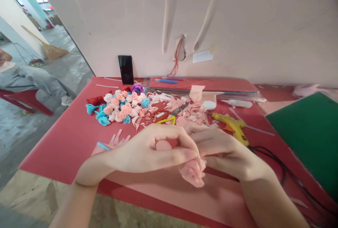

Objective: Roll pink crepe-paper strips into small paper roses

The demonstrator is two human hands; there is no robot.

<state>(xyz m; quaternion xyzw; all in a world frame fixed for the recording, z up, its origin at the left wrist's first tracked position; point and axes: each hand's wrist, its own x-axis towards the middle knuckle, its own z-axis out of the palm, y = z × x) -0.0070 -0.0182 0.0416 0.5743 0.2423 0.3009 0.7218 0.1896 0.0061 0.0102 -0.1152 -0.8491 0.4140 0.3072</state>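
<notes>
A pink paper flower with ruffled petals is held between both hands, over a pink paper sheet near the table's front. My left hand pinches its edge between thumb and fingers. From the other side, my right hand has its fingers closed against the flower, their tips partly hidden. Beyond my hands lie pink paper scraps and scissors with a dark blade. A yellow glue gun rests just past my right hand.
Finished paper flowers in pink, white and blue are heaped at back left, before a phone leaning on the wall. A green board and a black cable occupy the right. A seated person is at far left.
</notes>
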